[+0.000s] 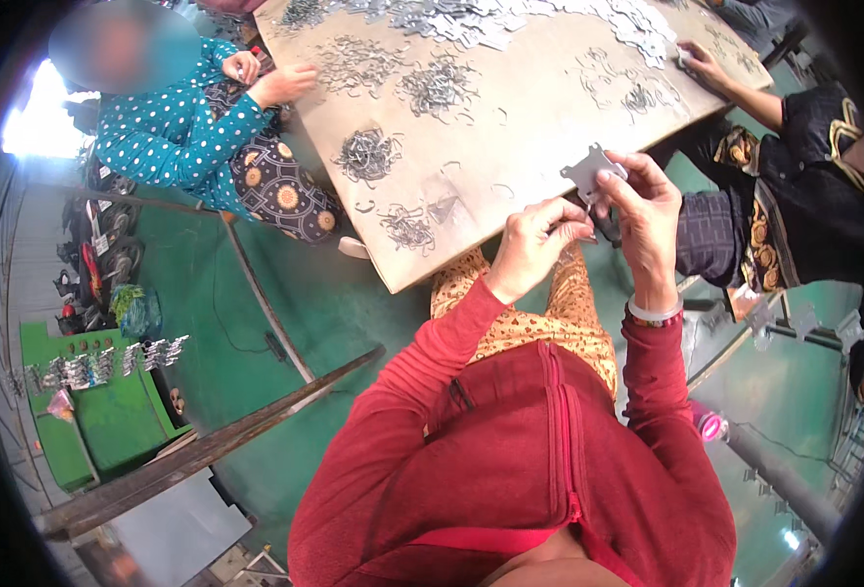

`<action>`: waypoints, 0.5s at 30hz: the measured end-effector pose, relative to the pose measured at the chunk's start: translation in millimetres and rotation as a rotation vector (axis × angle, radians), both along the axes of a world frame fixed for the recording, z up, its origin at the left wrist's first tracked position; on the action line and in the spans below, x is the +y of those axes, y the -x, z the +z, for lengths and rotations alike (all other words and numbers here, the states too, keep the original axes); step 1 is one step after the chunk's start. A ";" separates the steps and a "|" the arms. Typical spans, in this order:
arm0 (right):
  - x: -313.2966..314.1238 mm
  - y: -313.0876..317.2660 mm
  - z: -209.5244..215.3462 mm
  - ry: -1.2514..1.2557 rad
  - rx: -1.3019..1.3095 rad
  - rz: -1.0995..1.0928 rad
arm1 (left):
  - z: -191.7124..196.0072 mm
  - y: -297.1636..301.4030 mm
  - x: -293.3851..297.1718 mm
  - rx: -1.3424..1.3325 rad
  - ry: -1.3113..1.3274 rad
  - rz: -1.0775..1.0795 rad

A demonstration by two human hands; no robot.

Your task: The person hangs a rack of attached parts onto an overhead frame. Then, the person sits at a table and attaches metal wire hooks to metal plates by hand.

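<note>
My right hand (644, 201) holds a small flat grey metal plate (588, 171) up over the near edge of the wooden board. My left hand (539, 240) is just left of it, fingers pinched on a thin bent wire clip (576, 223) beside the plate. Both red sleeves come up from the bottom. On the board (520, 108) lie heaps of bent wire clips (366, 155) and, at the far end, a pile of grey metal plates (461, 20).
A person in a teal dotted top (173, 122) sits at the board's left, hands at its edge. Another person in black (813, 186) sits right, a hand (701, 64) on the board. Green floor, a green bench (99, 411), a wooden beam (207, 450).
</note>
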State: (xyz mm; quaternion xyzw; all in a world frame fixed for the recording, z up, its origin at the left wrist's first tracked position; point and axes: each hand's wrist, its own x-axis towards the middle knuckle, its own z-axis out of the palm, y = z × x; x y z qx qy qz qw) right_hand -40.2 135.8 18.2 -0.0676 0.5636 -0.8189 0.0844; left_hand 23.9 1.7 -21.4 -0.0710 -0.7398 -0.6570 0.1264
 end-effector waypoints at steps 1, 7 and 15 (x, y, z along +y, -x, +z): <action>0.4 -3.0 1.0 -0.071 0.062 0.016 | 0.1 -2.7 0.2 -0.021 0.036 0.005; -6.6 -7.7 7.7 -0.137 0.131 0.055 | -13.1 -3.3 -5.9 -0.029 -0.064 0.047; 0.3 -34.0 10.9 -0.159 0.381 0.001 | -22.2 -0.2 -32.9 0.073 -0.089 0.205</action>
